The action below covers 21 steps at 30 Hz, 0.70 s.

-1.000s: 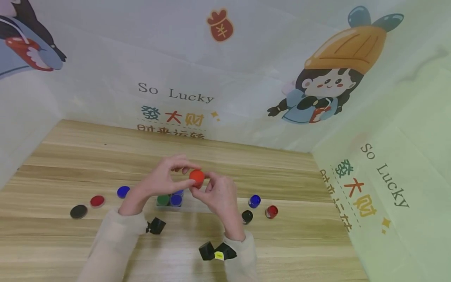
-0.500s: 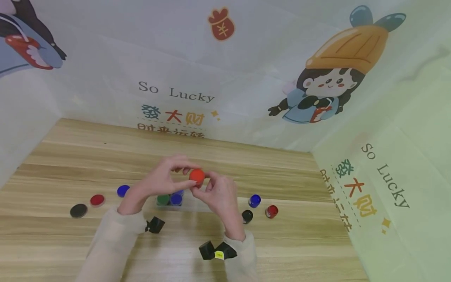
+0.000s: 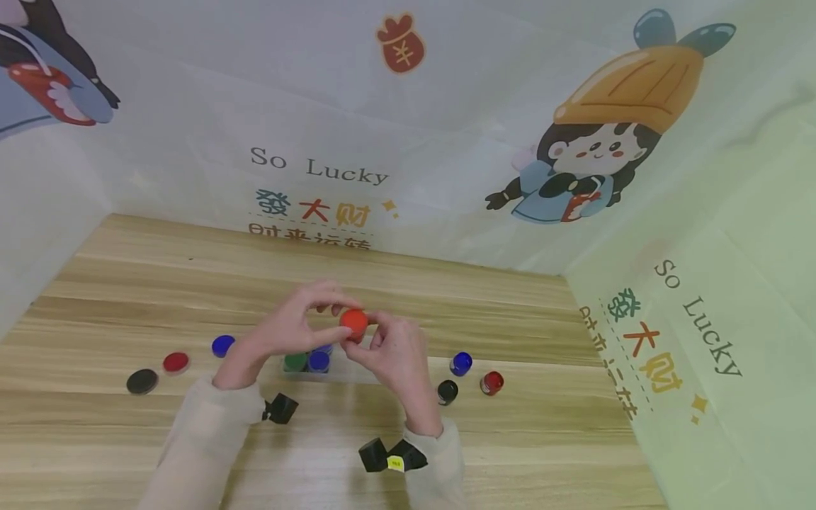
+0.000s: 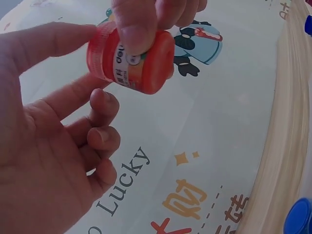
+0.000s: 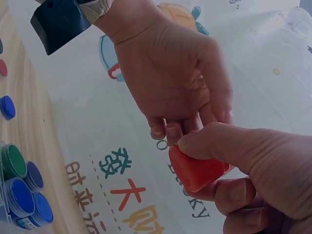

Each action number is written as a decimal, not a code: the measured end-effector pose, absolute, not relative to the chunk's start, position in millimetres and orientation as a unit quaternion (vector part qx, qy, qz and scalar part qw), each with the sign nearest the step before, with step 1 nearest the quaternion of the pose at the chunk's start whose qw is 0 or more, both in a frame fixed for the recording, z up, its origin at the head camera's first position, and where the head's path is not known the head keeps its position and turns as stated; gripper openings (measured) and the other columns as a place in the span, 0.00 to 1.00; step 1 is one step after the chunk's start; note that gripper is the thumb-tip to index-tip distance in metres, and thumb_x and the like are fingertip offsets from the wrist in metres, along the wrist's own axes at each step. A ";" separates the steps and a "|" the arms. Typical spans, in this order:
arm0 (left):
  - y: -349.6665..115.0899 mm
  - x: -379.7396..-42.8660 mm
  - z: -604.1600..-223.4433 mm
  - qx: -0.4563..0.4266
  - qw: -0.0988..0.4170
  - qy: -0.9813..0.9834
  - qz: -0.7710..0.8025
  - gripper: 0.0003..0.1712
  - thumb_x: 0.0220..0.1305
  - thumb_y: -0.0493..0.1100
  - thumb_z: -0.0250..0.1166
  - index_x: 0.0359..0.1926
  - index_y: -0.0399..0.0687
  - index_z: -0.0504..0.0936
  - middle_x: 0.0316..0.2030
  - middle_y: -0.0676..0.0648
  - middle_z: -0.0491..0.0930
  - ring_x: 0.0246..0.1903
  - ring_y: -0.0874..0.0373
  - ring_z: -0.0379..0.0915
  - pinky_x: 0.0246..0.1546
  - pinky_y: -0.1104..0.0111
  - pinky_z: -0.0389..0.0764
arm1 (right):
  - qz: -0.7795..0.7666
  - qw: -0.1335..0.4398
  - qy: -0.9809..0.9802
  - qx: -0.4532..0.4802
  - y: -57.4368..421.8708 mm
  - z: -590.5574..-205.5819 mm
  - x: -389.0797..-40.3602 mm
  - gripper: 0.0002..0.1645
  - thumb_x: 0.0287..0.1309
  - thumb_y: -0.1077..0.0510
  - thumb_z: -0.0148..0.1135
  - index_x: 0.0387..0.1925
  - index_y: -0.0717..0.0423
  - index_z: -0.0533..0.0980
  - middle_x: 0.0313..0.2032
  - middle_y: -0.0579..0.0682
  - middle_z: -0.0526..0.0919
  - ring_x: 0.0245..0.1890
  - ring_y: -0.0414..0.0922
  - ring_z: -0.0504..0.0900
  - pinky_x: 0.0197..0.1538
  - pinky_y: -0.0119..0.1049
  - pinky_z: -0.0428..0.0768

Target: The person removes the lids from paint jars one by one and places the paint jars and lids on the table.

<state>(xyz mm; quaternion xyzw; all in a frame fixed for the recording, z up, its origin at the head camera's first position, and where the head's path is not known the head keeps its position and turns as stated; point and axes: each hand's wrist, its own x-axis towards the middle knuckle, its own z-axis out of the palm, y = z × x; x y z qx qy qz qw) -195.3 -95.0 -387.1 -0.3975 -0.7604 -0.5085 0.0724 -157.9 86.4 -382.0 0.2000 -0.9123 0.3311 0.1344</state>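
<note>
Raised over the table is a small red paint jar [image 3: 354,323], held between both hands. My left hand [image 3: 293,320] pinches its ridged lid end with thumb and index finger, the other fingers loosely curled below. My right hand [image 3: 401,347] grips the jar's body between thumb and fingers. In the left wrist view the jar [image 4: 155,73] lies on its side, ridged lid toward the left hand, printed label partly under a right fingertip. Behind the hands stands a clear plastic tray [image 3: 357,375], holding a green-lidded jar [image 3: 295,362] and blue-lidded jars [image 3: 319,362].
Three lids lie in a row on the left: black [image 3: 142,381], red [image 3: 176,362] and blue [image 3: 223,346]. To the right stand lidless jars of blue [image 3: 461,364], red [image 3: 492,383] and black paint [image 3: 448,392]. Printed white cloth [image 3: 446,177] walls the wooden table [image 3: 542,439].
Both hands keep their hold on the red paint jar. Over the last half second the jar and hands have shifted very slightly left.
</note>
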 end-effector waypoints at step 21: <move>-90.0 -191.6 -390.5 -0.366 0.089 -0.778 -0.502 0.14 0.45 0.37 0.75 0.34 0.46 0.80 0.27 0.55 0.70 0.29 0.60 0.62 0.32 0.69 0.65 | 0.335 0.127 -0.913 0.196 85.7 -385.5 -156.5 0.18 0.41 0.56 0.73 0.36 0.60 0.81 0.11 0.42 0.71 0.12 0.29 0.62 0.18 0.23 0.61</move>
